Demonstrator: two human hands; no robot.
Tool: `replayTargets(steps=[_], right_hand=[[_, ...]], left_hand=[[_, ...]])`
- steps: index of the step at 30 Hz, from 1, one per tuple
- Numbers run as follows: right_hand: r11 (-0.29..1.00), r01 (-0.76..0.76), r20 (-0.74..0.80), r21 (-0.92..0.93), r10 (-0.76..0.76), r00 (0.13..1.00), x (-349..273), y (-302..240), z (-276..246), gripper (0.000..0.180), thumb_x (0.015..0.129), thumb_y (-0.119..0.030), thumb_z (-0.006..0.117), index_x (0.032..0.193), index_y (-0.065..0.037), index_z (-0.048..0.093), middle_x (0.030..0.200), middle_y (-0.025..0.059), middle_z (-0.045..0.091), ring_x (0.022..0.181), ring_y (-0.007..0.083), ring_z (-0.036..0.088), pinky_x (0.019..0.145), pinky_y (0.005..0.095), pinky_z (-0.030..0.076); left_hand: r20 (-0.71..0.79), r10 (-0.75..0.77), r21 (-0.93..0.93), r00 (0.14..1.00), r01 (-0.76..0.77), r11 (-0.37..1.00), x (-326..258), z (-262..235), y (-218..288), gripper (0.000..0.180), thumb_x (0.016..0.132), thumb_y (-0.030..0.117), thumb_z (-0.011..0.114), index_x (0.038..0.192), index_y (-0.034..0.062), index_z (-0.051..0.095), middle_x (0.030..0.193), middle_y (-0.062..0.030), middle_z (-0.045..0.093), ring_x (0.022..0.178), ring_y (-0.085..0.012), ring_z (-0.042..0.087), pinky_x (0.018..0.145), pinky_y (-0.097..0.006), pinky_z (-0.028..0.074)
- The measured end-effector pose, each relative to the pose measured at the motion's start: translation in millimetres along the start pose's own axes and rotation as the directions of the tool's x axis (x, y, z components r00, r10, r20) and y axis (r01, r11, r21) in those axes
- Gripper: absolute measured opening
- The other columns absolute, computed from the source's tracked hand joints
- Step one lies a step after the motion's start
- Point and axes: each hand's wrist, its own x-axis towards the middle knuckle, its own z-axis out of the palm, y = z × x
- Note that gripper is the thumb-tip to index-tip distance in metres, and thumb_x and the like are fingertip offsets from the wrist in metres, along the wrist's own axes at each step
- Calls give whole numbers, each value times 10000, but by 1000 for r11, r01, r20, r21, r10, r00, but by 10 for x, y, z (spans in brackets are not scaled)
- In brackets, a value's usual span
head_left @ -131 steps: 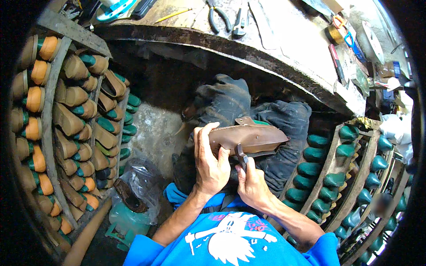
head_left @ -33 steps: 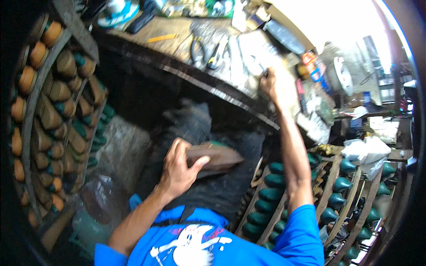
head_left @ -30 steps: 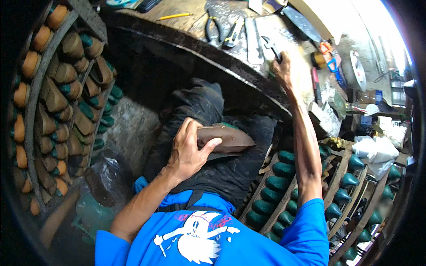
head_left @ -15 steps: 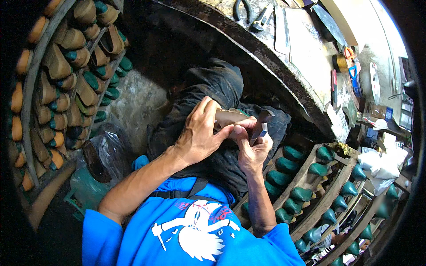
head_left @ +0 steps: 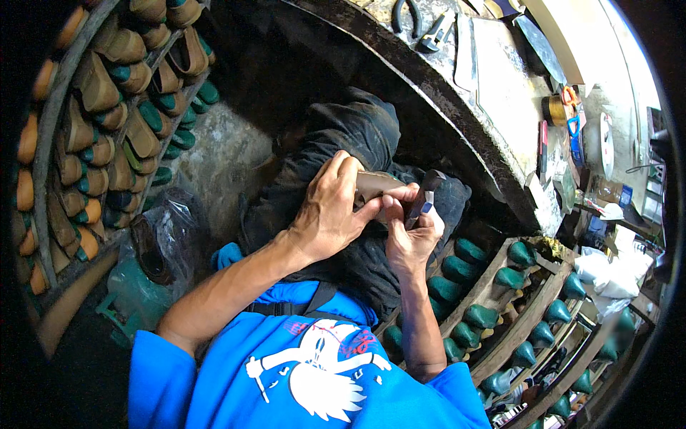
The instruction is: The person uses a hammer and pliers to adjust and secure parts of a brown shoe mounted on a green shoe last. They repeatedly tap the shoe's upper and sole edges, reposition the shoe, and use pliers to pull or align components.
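My left hand (head_left: 330, 207) is wrapped round a tan shoe piece (head_left: 373, 184) above my lap, its thumb pressing near the lower edge. Close against it, my right hand (head_left: 413, 239) is closed round a hammer (head_left: 429, 187) with a dark metal head pointing up and away from me. The thumb and index finger of that hand also meet at the shoe piece's right end, beside my left thumb. Whatever small thing may sit between these fingertips is hidden. My fingers cover much of the shoe piece.
A workbench (head_left: 493, 93) curves along the far right, bearing pliers (head_left: 436, 32), a blade-like strip (head_left: 466, 53) and scissors (head_left: 572, 118). Racks of tan shoes on green lasts (head_left: 93, 82) stand at left. More green lasts (head_left: 457, 270) fill a wooden rack (head_left: 532, 325) at right.
The hammer has tilted a little in my right hand, and the shoe piece has turned slightly. Both hands keep their hold. The whole view has shifted slightly.
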Motion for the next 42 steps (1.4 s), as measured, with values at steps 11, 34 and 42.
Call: replayTargets(steps=[11,34,42], right_hand=[[783,-416,185,463,373,909,-493,-471,-148,612,1125,18,642,1666,41,356,1088,142,692,784,203,764,654,302,612],[952,260,-41,-160,-269,962,-658,-351,218,746,1027,144,620,1729,84,375,1666,353,551,1512,463,622,1197,429,554],[948,252,-4,-193,-258,966,-717,-260,254,776,1003,186,606,1729,88,349,1603,463,536,1419,541,663,1184,542,560]], left_hand=[[-40,23,-33,999,-25,999,49,-51,-2,497,965,317,922,1152,-38,627,1086,-239,647,968,-456,702,832,-524,575],[53,60,38,997,-63,997,147,-124,-12,528,950,398,937,1104,-22,656,1043,-224,658,943,-437,691,829,-519,566],[122,-63,34,990,59,998,150,-179,-12,466,961,316,912,1139,-24,649,1074,-237,660,1009,-457,707,878,-522,576]])
